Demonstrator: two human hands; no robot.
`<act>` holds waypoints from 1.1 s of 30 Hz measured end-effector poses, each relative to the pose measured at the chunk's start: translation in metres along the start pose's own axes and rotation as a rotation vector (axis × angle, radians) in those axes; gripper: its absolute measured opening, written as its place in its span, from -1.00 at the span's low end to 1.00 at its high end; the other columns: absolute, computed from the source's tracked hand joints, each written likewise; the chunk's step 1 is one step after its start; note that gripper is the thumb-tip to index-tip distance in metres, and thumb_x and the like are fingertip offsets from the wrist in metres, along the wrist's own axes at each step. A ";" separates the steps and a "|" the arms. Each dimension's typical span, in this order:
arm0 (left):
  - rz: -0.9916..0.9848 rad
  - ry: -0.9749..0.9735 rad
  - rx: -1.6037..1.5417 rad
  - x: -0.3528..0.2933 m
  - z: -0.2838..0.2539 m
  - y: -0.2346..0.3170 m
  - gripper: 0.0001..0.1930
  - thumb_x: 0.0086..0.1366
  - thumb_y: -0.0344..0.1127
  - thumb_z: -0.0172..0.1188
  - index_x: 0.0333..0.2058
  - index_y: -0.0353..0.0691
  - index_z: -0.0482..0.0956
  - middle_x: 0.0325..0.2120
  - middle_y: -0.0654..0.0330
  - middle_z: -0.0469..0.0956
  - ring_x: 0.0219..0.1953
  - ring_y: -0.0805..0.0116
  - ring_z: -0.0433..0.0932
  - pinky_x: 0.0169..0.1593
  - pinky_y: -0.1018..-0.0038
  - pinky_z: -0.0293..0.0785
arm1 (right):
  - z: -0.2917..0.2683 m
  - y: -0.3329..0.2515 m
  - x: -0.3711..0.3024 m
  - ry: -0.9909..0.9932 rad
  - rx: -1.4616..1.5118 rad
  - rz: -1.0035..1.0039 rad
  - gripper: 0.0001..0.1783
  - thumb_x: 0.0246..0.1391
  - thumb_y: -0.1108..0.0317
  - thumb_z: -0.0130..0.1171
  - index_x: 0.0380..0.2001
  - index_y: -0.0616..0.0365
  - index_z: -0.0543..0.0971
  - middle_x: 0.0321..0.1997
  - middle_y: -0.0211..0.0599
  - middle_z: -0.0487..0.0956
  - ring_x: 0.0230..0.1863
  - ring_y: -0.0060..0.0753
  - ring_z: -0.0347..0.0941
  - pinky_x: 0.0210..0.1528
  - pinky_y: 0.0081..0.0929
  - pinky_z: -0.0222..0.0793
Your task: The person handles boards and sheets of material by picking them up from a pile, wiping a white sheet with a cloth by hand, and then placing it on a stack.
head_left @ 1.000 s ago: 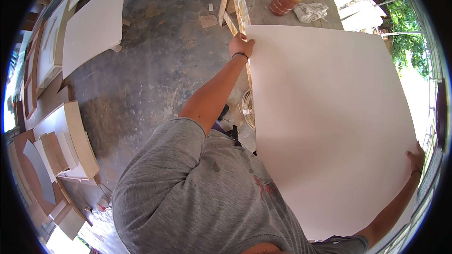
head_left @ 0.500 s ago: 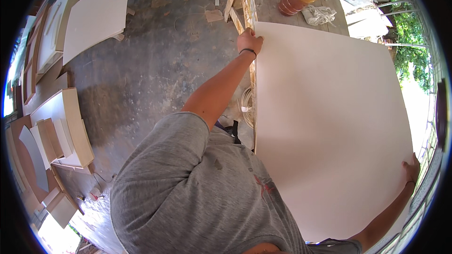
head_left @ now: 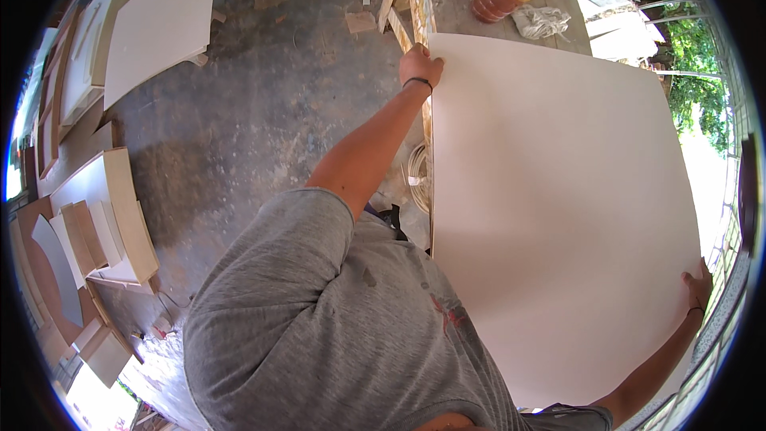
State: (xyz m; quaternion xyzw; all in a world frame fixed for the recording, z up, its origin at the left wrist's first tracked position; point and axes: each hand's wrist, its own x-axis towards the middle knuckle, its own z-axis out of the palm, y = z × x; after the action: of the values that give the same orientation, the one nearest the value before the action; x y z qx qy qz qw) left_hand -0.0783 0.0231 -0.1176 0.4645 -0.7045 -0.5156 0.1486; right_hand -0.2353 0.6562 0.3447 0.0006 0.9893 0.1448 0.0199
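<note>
A large white sheet or panel (head_left: 558, 215) lies on a paint-spattered wooden stand (head_left: 420, 0) and fills the right half of the view. My left hand (head_left: 421, 68) is closed around its left edge, close to the far left corner. On the opposite side, my right hand (head_left: 699, 286) grips the right edge with the thumb on top; its other fingers are mostly hidden beyond the edge. Both arms are spread wide across the panel.
Beyond the panel stand a paint-stained container (head_left: 499, 1) and a crumpled white rag (head_left: 541, 22). A coil of pale cable or hose (head_left: 418, 178) is beside the stand. White boards (head_left: 163, 28) and a box-like wooden piece (head_left: 132, 215) line the left side of the concrete floor (head_left: 247, 80).
The panel's far left corner and my left hand have shifted very slightly away from me. My right hand keeps its place on the right edge.
</note>
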 end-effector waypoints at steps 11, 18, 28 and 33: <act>-0.035 -0.034 0.004 0.002 -0.003 0.000 -0.71 -0.18 -0.21 0.30 -0.51 -0.22 0.45 -0.48 0.02 0.55 -0.33 0.08 0.53 -0.26 0.31 0.44 | 0.000 0.002 -0.003 0.009 0.005 -0.040 -0.22 -0.20 0.40 0.26 0.18 0.10 0.24 0.12 -0.09 0.34 0.11 -0.19 0.30 0.15 -0.37 0.23; -0.049 -0.049 0.021 0.006 -0.003 -0.001 -0.71 -0.21 -0.19 0.30 -0.51 -0.20 0.49 -0.45 0.04 0.56 -0.31 0.11 0.53 -0.23 0.33 0.45 | -0.005 -0.001 0.001 -0.039 -0.025 0.023 -0.23 -0.17 0.36 0.25 0.18 0.07 0.24 0.10 -0.10 0.33 0.11 -0.16 0.30 0.15 -0.34 0.24; -0.171 -0.102 -0.079 0.012 0.002 -0.006 -0.71 -0.22 -0.18 0.33 -0.51 -0.18 0.50 -0.41 0.07 0.57 -0.28 0.16 0.54 -0.19 0.39 0.46 | -0.011 -0.006 -0.004 -0.057 0.017 0.030 -0.24 -0.13 0.39 0.25 0.19 0.08 0.22 0.17 -0.16 0.29 0.16 -0.22 0.26 0.17 -0.36 0.20; -0.159 -0.138 -0.069 0.017 0.001 -0.008 -0.70 -0.22 -0.17 0.34 -0.51 -0.18 0.51 -0.41 0.08 0.57 -0.27 0.15 0.54 -0.18 0.40 0.46 | -0.015 -0.022 -0.009 -0.103 0.076 0.080 -0.25 -0.13 0.41 0.24 0.19 0.12 0.22 0.19 -0.15 0.28 0.18 -0.24 0.23 0.19 -0.39 0.17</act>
State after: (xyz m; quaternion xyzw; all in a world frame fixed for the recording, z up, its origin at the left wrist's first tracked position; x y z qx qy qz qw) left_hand -0.0837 0.0097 -0.1296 0.4770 -0.6557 -0.5805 0.0741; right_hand -0.2268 0.6307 0.3534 0.0483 0.9909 0.1076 0.0647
